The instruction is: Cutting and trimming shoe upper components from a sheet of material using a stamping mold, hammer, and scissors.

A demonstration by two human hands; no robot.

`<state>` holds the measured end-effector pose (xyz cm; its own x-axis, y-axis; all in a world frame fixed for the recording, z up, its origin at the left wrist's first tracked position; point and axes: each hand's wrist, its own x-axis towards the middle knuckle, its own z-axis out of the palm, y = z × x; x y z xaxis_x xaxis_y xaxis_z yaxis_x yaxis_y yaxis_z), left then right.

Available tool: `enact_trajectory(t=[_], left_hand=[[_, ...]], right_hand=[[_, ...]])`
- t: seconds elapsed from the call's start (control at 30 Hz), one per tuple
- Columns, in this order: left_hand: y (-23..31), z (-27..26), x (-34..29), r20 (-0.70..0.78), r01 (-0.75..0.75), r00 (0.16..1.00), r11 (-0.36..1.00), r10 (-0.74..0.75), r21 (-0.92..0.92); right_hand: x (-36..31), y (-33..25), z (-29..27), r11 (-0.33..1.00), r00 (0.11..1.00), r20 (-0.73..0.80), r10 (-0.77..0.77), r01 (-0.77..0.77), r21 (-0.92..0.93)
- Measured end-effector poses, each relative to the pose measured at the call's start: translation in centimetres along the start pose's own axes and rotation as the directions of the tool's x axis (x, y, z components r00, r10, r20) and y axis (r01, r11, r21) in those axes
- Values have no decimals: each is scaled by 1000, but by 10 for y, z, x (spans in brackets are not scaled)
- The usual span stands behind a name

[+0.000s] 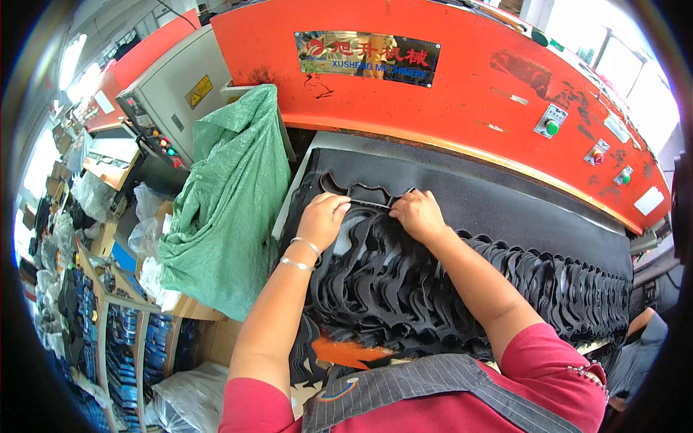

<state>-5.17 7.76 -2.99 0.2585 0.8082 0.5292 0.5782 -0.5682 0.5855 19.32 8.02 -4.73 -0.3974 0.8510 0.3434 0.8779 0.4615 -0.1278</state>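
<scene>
A thin, curved metal cutting die [373, 192] lies on the black sheet material [498, 206] near its far left part. My left hand [325, 219] pinches the near edge of the die at its left, with two bangles on the wrist. At its right end, my right hand [420, 216] has its fingers closed on the same die. Just nearer than both hands, the sheet is cut through in rows of wavy openings [382, 281], with narrow black strips left between them. More such rows [563, 289] run toward the right end of the sheet.
A large orange press [462, 108] stands right behind the sheet, with green and red buttons [596, 155] at its right. Green woven sacking [231, 195] hangs beside the left edge. Shelves with stacked blue pieces [126, 346] are farther left. Another person's arm [641, 321] shows at the right.
</scene>
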Motion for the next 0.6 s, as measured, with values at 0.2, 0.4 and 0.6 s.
enact_trajectory(t=[0.2, 0.4, 0.6], left_hand=[[-12, 36, 6, 251, -127, 965, 973, 76, 193], [-30, 42, 2, 263, -141, 958, 985, 111, 96], [-26, 38, 3, 93, -110, 989, 994, 112, -25]], right_hand=[[-34, -18, 2, 983, 980, -144, 134, -113, 145], [-32, -16, 13, 960, 988, -115, 100, -66, 271], [-18, -21, 1, 963, 982, -172, 83, -34, 268]])
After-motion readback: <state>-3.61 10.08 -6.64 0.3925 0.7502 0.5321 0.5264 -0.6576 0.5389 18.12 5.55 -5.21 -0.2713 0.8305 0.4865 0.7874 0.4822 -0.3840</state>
